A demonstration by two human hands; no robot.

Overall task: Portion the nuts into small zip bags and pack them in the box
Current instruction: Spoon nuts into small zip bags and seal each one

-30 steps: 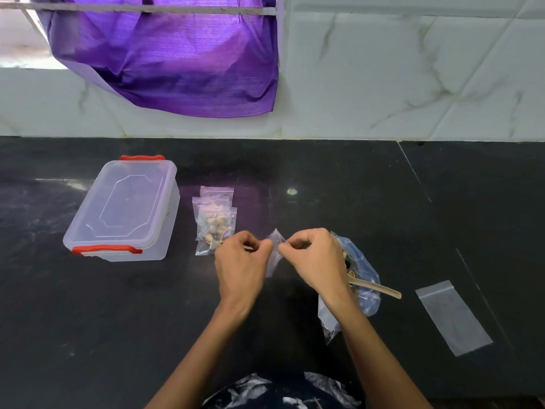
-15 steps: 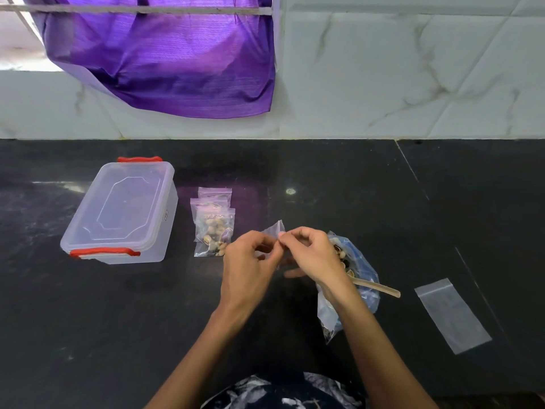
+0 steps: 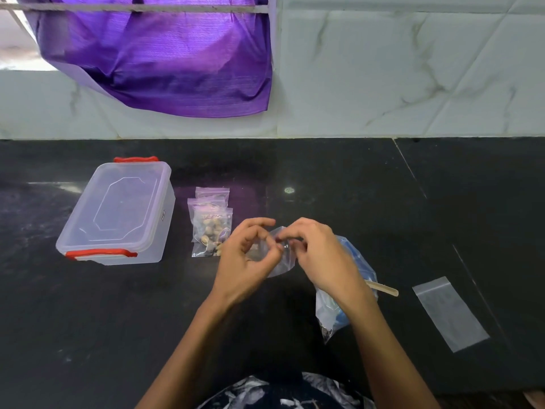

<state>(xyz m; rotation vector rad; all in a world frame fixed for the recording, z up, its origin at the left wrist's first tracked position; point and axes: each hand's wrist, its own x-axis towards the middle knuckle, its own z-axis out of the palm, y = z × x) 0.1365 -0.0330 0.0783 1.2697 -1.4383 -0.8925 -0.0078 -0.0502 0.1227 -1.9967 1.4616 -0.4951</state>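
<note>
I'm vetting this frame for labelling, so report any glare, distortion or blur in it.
Head view: a small bright glare spot sits on the glossy black counter; purple from the cloth reflects near the filled bags; wide-angle bending curves the wall edge; the fingers on the small bag look slightly soft.

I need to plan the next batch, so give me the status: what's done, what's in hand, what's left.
Done: a few filled zip bags lie beside the box. In hand: the left hand and right hand pinch the top of a small zip bag. Left: an empty zip bag lies flat, the big nut bag holds a wooden spoon, and the box is lidded with nothing visibly inside.
</note>
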